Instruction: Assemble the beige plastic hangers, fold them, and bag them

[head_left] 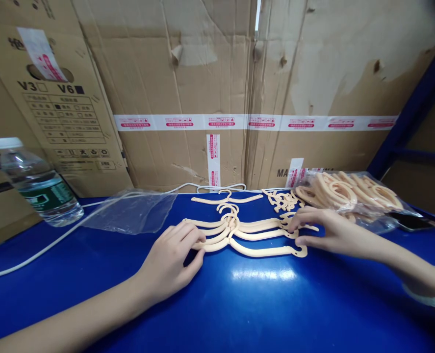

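Several cream plastic hangers [263, 251] lie in an overlapping row on the blue table, their top hooks bunched in the middle. My left hand [173, 255] pinches the left end of the nearest ones, which its fingers partly cover. At the right ends, my right hand [325, 230] has its thumb and curled fingers about a small hook piece [294, 234] on one hanger; its exact grip is partly hidden. The front hanger bears a similar end hook [301, 251]. Behind the row lies a separate hanger [226, 199], and to its right a pile of small hook pieces [283, 200].
A clear bag of cream hanger parts [349, 193] sits at the back right, partly over a dark flat object [410, 221]. On the left are a water bottle [42, 189], a flat plastic bag [136, 213] and a white cable [51, 250]. Cardboard [184, 152] walls the back.
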{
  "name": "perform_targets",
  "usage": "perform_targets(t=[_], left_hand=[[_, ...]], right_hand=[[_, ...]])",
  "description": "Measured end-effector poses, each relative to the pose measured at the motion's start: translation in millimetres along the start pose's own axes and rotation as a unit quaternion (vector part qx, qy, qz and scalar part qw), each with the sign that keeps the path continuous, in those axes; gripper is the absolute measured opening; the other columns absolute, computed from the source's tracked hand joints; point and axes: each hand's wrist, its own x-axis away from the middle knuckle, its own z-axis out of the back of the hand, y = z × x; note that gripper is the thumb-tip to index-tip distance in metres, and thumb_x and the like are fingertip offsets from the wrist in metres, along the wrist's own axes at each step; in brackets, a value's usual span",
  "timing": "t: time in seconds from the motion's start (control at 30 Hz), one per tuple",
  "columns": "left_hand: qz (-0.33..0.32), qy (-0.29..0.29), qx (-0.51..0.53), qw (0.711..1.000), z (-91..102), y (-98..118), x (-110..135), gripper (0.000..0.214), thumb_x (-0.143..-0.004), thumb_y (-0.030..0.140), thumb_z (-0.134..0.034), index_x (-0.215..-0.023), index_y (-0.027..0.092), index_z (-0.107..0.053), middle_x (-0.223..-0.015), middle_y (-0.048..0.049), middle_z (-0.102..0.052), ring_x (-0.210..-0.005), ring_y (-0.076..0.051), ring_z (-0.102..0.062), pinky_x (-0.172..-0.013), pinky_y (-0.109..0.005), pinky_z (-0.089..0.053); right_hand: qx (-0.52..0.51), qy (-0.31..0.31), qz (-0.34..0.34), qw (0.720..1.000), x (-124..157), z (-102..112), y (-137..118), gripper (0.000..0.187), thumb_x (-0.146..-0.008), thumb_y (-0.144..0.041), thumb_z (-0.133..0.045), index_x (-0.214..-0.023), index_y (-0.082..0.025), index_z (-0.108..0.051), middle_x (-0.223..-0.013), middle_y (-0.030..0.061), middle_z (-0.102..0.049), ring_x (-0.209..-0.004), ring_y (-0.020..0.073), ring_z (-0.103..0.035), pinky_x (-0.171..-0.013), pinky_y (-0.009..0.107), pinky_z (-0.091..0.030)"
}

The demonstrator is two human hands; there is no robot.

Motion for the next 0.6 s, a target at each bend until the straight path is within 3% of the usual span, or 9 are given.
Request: perform_targets(t=[0.13,0.3,0.47,0.6], left_hand=[[-0.03,0.001,-0.029,0.999,0.8,3.4,1.8,0.012,-0.09,0.016,-0.047,-0.082,0.019,-0.056,-0.081,-0.0016,-0.063,-0.072,-0.019,-0.055,-0.066,-0.033,-0.039],[-0.064,0.006,-0.087,0.994,-0.1,0.4,3.0,0.019,-0.095,0.018,-0.045,-0.08,0.019,-0.057,-0.083,-0.003,-0.064,-0.074,-0.02,-0.057,-0.066,-0.033,-0.042],[-0.049,-0.002,-0.104,0.993,-1.5,-5.2,3.6,0.019,-0.095,0.016,-0.045,-0.083,0.018,-0.059,-0.087,-0.0051,-0.066,-0.079,-0.022,-0.061,-0.071,-0.034,-0.048],[-0.034,-0.003,-0.09,0.995,-3.0,-7.3,3.4,0.019,-0.094,0.015,-0.045,-0.089,0.018,-0.063,-0.092,-0.0062,-0.067,-0.085,-0.023,-0.063,-0.074,-0.037,-0.052]], right_hand=[[0.018,-0.051,0.006,0.999,-0.8,-9.0,-9.6,0.02,-0.085,-0.037,-0.064,-0.081,-0.019,-0.069,-0.084,0.007,-0.07,-0.078,0.0212,-0.063,-0.07,0.031,-0.047],[0.047,-0.034,-0.017,0.998,-3.7,-16.5,-4.0,0.023,-0.089,-0.033,-0.055,-0.077,-0.017,-0.065,-0.064,0.0026,-0.061,-0.057,0.0155,-0.053,-0.054,0.026,-0.038],[0.048,-0.036,0.008,0.998,-1.3,-16.4,-7.2,0.024,-0.085,-0.042,-0.065,-0.078,-0.019,-0.066,-0.072,0.0025,-0.065,-0.065,0.0165,-0.057,-0.059,0.026,-0.039],[0.06,-0.034,0.006,0.998,-2.0,-19.3,-6.2,0.021,-0.085,-0.038,-0.066,-0.076,-0.019,-0.066,-0.071,0.0021,-0.063,-0.063,0.0154,-0.055,-0.057,0.025,-0.039]])
